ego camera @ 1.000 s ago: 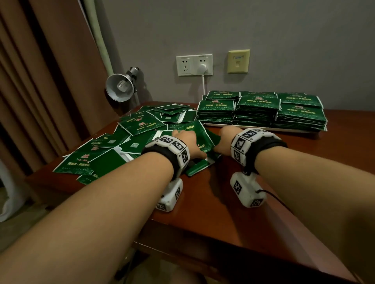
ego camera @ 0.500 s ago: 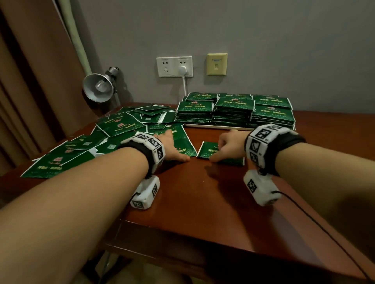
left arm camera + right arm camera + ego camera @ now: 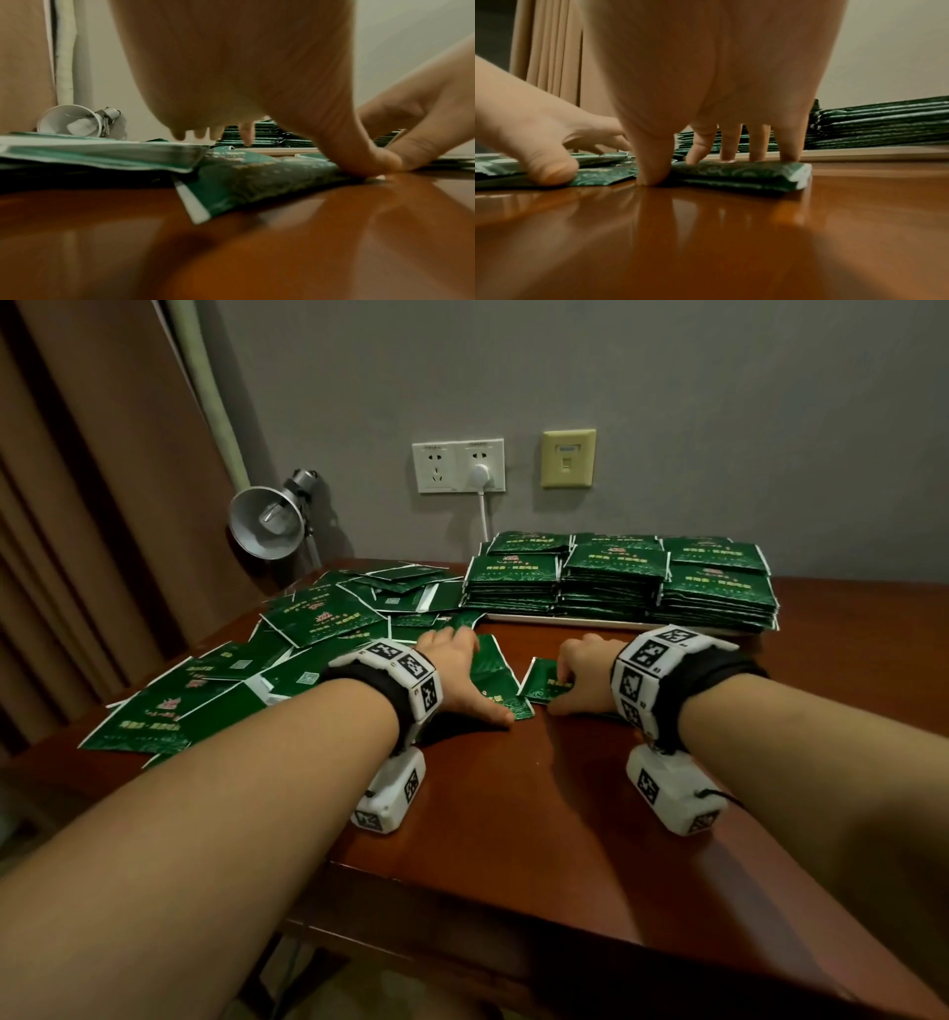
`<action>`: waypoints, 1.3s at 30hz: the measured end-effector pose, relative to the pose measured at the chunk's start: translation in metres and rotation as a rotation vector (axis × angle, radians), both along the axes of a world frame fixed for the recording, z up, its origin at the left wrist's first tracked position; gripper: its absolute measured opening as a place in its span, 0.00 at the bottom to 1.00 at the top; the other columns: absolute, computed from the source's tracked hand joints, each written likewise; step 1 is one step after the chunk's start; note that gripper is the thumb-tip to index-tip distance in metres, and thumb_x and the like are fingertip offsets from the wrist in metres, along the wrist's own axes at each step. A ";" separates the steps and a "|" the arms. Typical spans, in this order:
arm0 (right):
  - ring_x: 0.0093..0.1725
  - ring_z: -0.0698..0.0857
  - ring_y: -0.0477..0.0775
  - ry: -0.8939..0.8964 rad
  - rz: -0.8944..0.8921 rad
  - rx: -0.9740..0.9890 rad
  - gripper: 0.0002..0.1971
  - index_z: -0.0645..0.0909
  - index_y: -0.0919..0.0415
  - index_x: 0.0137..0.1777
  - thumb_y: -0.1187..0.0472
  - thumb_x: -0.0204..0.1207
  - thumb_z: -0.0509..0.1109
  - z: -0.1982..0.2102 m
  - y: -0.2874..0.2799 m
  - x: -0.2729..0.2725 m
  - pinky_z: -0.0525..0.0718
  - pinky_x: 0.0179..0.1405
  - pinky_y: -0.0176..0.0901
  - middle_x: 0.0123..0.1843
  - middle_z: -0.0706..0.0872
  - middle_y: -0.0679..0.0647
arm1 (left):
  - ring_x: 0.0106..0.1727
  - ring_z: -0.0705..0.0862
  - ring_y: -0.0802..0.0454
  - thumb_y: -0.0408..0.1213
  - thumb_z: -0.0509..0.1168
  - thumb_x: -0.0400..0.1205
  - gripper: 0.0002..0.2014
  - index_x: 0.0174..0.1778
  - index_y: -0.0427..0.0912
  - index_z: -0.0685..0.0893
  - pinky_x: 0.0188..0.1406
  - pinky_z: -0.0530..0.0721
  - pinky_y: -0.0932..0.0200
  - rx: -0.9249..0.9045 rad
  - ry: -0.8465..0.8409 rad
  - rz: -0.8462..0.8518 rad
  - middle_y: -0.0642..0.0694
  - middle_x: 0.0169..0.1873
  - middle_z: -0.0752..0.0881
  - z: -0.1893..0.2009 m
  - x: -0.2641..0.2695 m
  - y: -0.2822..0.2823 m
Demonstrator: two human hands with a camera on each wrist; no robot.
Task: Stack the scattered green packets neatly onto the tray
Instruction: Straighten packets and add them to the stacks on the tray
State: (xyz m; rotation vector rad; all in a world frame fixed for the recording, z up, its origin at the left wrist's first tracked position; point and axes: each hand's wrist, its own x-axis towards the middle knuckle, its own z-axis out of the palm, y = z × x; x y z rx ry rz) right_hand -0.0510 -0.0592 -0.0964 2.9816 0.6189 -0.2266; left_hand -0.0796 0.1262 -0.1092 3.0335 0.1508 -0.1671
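Observation:
Many green packets (image 3: 328, 616) lie scattered over the left of the brown table (image 3: 513, 814). Neat stacks of packets (image 3: 616, 577) fill the white tray (image 3: 590, 624) at the back. My left hand (image 3: 457, 675) lies flat on one loose packet (image 3: 495, 683), with its thumb (image 3: 359, 162) pressing that packet (image 3: 257, 176) down. My right hand (image 3: 580, 677) arches over a small pile of packets (image 3: 544, 683). Its fingertips (image 3: 729, 156) stand on the pile (image 3: 739, 174) and its thumb (image 3: 652, 174) sits against the near edge.
A metal clamp lamp (image 3: 267, 521) stands at the table's back left corner by the brown curtain (image 3: 102, 505). A wall socket (image 3: 458, 465) with a white plug and cord hangs above the tray. Bare table surface stretches in front of both hands.
My right hand has drawn the small pile of packets rightward out of the scattered heap. The left hand stays pressed on a loose packet beside it.

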 end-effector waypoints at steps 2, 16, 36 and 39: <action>0.60 0.80 0.63 -0.005 -0.007 -0.001 0.32 0.72 0.57 0.69 0.38 0.72 0.72 0.000 0.001 -0.001 0.81 0.62 0.55 0.66 0.76 0.60 | 0.78 0.65 0.39 0.75 0.72 0.58 0.64 0.83 0.44 0.54 0.77 0.68 0.43 0.049 0.072 0.043 0.40 0.79 0.66 0.001 -0.002 0.000; 0.64 0.78 0.64 0.026 -0.103 0.025 0.37 0.68 0.56 0.72 0.37 0.68 0.74 -0.003 0.003 0.003 0.79 0.65 0.57 0.67 0.76 0.61 | 0.51 0.83 0.50 0.70 0.76 0.60 0.42 0.64 0.49 0.76 0.51 0.84 0.52 0.056 -0.147 -0.106 0.52 0.53 0.85 0.018 -0.004 -0.012; 0.55 0.83 0.62 0.099 -0.205 0.078 0.39 0.64 0.65 0.68 0.41 0.69 0.75 -0.007 0.005 0.007 0.84 0.58 0.55 0.57 0.81 0.60 | 0.57 0.81 0.48 0.69 0.73 0.65 0.43 0.68 0.44 0.73 0.59 0.82 0.48 0.044 0.072 -0.202 0.47 0.59 0.82 0.008 -0.004 -0.019; 0.58 0.81 0.63 0.089 -0.261 0.107 0.41 0.64 0.62 0.69 0.40 0.64 0.77 -0.007 0.002 0.006 0.82 0.58 0.52 0.56 0.77 0.59 | 0.48 0.83 0.49 0.63 0.74 0.70 0.36 0.65 0.43 0.72 0.51 0.84 0.50 0.012 0.031 -0.230 0.47 0.51 0.83 0.008 -0.007 -0.022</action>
